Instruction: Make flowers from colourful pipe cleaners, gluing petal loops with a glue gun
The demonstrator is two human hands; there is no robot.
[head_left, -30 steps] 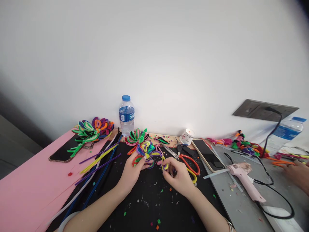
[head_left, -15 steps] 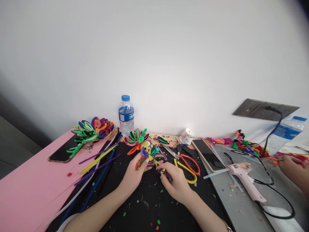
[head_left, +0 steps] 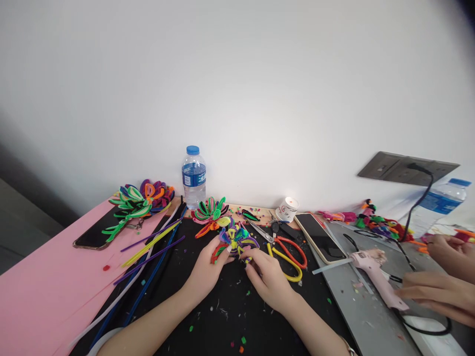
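My left hand (head_left: 207, 266) grips a many-coloured pipe-cleaner flower (head_left: 234, 238) from the left, just above the black mat (head_left: 230, 316). My right hand (head_left: 267, 278) is closed with its fingertips pinching the flower's lower right side, by a yellow loop. Yellow-handled scissors (head_left: 285, 263) and red-handled scissors (head_left: 295, 247) lie right beside my right hand.
Long pipe cleaners (head_left: 152, 244) lie at left by a pink sheet (head_left: 40, 291), a phone (head_left: 92, 232) and finished flowers (head_left: 143, 198). At the back stand a water bottle (head_left: 193, 177) and a small cup (head_left: 287, 208). At right: a phone (head_left: 319, 236), a pink glue gun (head_left: 374, 274), another person's hands (head_left: 438, 291).
My right hand has moved left and up against the flower. The flower has turned in my left hand. The other person's hand has come in by the glue gun.
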